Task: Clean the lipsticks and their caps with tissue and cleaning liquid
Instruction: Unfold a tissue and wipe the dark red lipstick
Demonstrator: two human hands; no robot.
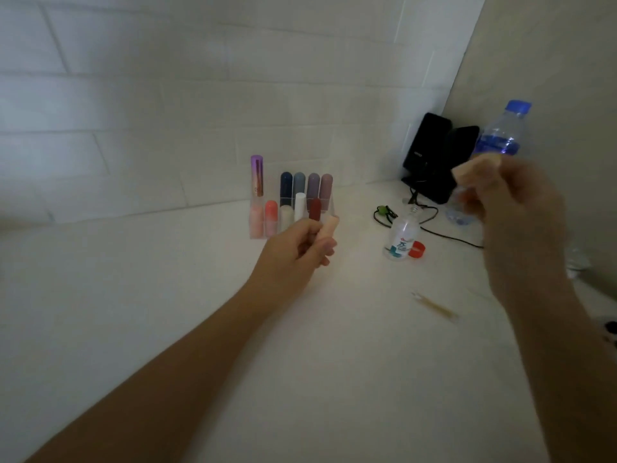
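On the desk point(167, 295) I see a clear rack point(252, 232) of lipsticks, with the open cleaning bottle point(402, 235) to its right. My left hand point(297, 248) grips a peach lipstick point(329, 230) just in front of the rack. My right hand point(514, 215) pinches what looks like its cap point(474, 169), raised and blurred. Both look light, stiff and slick, so I'd hold them by their sides.

White counter point(334, 379): lipstick organizer point(258, 228), open bottle point(402, 237), red cap point(417, 250), stick point(435, 306).

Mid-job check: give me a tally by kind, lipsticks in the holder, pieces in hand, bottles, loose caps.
Lipsticks in the clear holder: 10
Beige pieces in hand: 2, tube in left hand, cap in right hand
Bottles: 2, water bottle, cleaning liquid bottle
Loose red cap: 1
Total: 15
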